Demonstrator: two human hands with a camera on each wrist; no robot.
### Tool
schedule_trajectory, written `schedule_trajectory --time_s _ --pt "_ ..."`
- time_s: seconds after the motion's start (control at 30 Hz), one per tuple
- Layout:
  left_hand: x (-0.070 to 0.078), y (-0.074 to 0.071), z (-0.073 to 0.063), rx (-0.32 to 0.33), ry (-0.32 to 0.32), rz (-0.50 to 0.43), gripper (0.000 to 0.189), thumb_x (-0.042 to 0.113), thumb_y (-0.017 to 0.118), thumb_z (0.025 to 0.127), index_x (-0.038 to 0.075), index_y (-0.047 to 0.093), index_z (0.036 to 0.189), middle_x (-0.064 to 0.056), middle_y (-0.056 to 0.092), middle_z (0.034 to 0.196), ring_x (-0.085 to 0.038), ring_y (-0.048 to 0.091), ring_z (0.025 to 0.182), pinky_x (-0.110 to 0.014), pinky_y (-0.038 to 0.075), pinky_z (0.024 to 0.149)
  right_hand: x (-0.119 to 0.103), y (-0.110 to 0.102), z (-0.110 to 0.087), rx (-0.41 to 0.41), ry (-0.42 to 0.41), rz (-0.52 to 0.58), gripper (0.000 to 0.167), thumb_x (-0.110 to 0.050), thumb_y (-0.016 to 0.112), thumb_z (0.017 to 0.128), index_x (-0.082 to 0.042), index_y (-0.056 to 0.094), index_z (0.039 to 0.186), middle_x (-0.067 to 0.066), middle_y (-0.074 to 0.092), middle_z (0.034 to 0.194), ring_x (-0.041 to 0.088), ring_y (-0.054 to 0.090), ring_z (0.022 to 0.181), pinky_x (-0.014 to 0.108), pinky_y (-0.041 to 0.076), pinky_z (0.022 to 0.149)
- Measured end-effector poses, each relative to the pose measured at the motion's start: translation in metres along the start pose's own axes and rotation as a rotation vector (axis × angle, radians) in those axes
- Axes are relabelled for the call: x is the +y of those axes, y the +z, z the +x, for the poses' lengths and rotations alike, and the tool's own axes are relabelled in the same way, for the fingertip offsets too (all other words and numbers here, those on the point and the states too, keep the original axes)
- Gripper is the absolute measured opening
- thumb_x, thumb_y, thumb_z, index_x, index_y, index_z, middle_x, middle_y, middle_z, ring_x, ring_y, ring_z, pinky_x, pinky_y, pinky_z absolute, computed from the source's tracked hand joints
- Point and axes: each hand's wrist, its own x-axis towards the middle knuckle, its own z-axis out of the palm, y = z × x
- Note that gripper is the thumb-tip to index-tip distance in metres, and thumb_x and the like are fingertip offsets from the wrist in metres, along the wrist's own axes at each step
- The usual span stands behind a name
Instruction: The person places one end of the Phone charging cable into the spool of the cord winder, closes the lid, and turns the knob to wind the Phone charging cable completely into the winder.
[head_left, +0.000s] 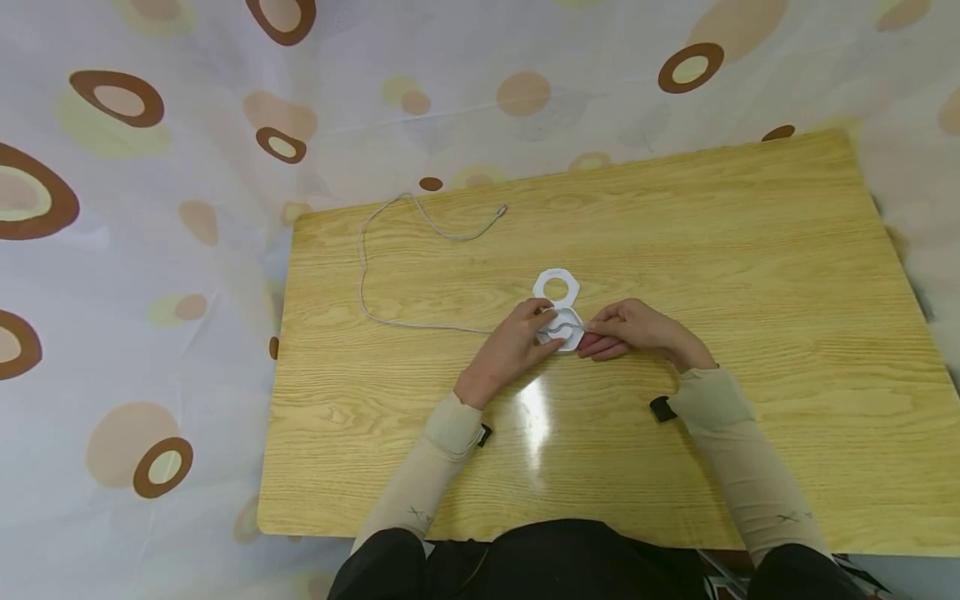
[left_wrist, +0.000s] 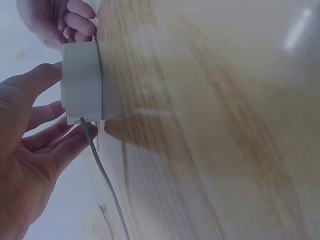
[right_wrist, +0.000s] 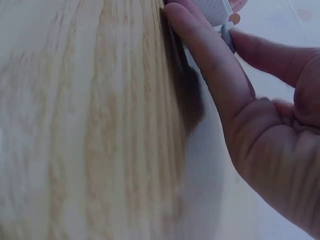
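One white case, likely light, best held by its hard sides, is gripped mid-table by the left fingers; the bendy cord is pinched by the right fingers.

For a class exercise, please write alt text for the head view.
A person's left hand holds a small white case while the right hand pinches a grey cable at its right side. The cable curves leftward across a wooden table. A white ring is beyond the case.
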Motion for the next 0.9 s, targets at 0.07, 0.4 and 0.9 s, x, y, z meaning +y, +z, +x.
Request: schedule_trajectory --time_s 0.07,0.4,0.9 --pt "-0.0003 0.0007 0.0001 0.001 0.001 0.004 0.044 0.027 0.075 0.101 -0.001 0.069 0.133 -0.016 0.061 0.141 -0.026 0.065 0.122 -0.033 0.057 0.103 0.0010 -0.0015 -0.0010 -0.009 -0.012 0.020 0.033 -0.008 0.049 0.112 0.021 0.054 0.127 0.020 0.080 0.109 0.023 0.081 0.098 0.036 0.065 0.088" --pt "-0.0015 0.0032 0.0003 0.006 0.007 0.014 0.045 0.029 0.074 0.101 -0.002 0.069 0.134 -0.015 0.061 0.140 -0.025 0.065 0.120 -0.033 0.057 0.100 0.0010 -0.0021 -0.0026 0.041 0.027 0.005 0.038 -0.011 0.053 0.111 0.021 0.052 0.131 0.020 0.080 0.111 0.021 0.081 0.097 0.036 0.065 0.088" --pt "0.0006 0.0019 0.0003 -0.002 -0.005 -0.003 0.045 0.029 0.075 0.100 -0.001 0.069 0.134 -0.014 0.061 0.140 -0.024 0.065 0.118 -0.032 0.057 0.098 0.0056 -0.0082 -0.0054 0.116 0.041 -0.037 0.035 -0.013 0.057 0.110 0.018 0.056 0.126 0.016 0.081 0.103 0.021 0.082 0.091 0.036 0.065 0.085"
